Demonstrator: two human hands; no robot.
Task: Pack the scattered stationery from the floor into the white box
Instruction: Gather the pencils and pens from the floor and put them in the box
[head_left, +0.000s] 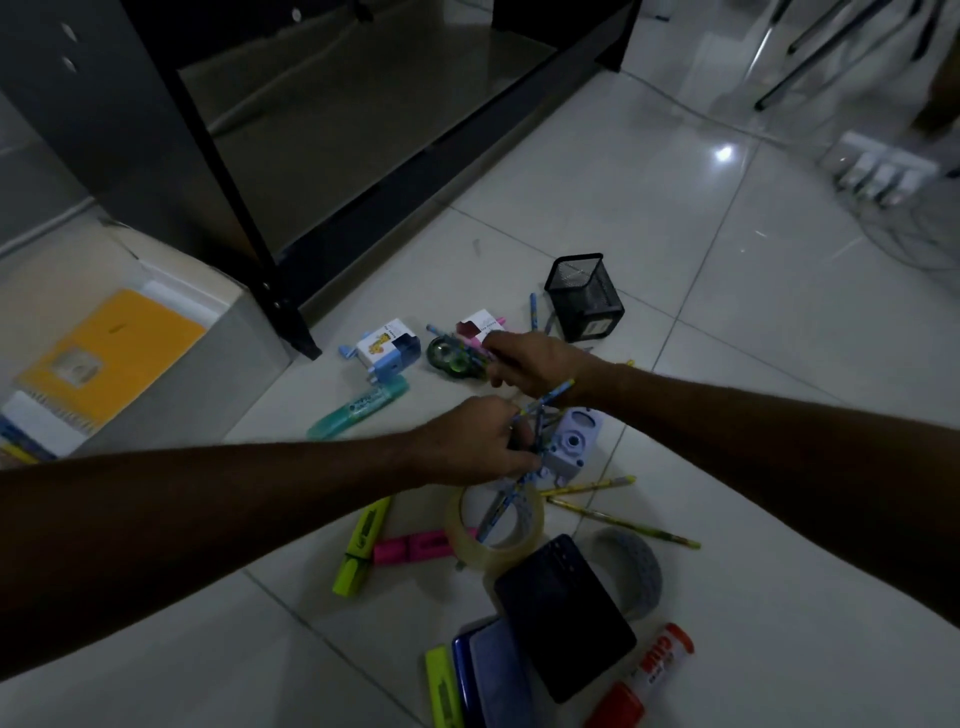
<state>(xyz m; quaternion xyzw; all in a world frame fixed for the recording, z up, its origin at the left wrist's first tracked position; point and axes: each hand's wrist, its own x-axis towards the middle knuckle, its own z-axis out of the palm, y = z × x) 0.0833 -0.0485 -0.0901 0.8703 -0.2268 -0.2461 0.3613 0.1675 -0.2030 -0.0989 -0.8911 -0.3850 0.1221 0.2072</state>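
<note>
1. Nearest you on the floor tiles (727, 291) lie a red glue stick (644, 680), a black case (563, 616) and a yellow highlighter (362, 545).
2. Just beyond, a clear tape roll (496, 525) sits beside a pink highlighter (413, 548).
3. Your left hand (470, 441) has its grip closed around a bundle of blue pencils (524, 457), over the tape roll.
4. Your right hand (530, 364) pinches more pencils near the green tape dispenser (454, 356).
5. Farther off stands a black mesh pen holder (584, 296).
6. The white box (228, 332) sits far left, holding a yellow notebook (111, 353).
</note>
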